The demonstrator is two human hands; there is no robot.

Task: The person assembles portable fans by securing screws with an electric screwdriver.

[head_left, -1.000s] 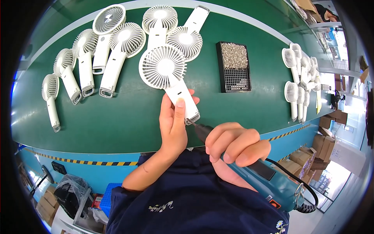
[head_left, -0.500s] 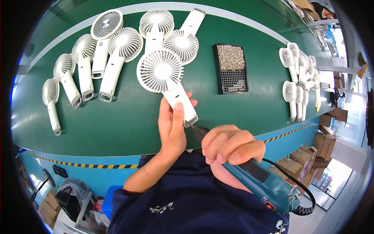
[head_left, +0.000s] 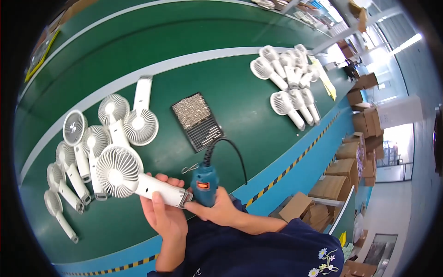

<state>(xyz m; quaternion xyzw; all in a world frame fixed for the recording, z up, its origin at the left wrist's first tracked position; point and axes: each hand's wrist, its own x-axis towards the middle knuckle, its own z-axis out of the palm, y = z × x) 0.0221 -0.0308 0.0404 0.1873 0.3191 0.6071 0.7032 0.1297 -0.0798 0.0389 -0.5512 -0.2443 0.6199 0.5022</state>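
Observation:
A white handheld fan (head_left: pixel 161 190) rests in my left hand (head_left: pixel 167 217), thumb on top of the handle and fingers beneath. Its round slatted head (head_left: pixel 119 171) points left, and the handle's end loop points right. My right hand (head_left: pixel 219 208) is closed round a teal electric screwdriver (head_left: pixel 204 184), just beside that end. The cable end of the screwdriver faces away from me; its tip is hidden. My right thumb lies close to the handle's end; whether it touches I cannot tell.
Several white fans (head_left: pixel 94 143) lie at the left of the green table (head_left: pixel 249 152), and another group (head_left: pixel 288 69) at the far right. A black tray of screws (head_left: pixel 197 121) lies in the middle. A black cable (head_left: pixel 237 152) loops from the screwdriver. Cardboard boxes (head_left: pixel 330 183) stand at the right.
The view has swung to the right. The screwdriver's tip was at the fan's end loop; now the tool is turned with its cable end away from me. The fan handle lies flatter, pointing right.

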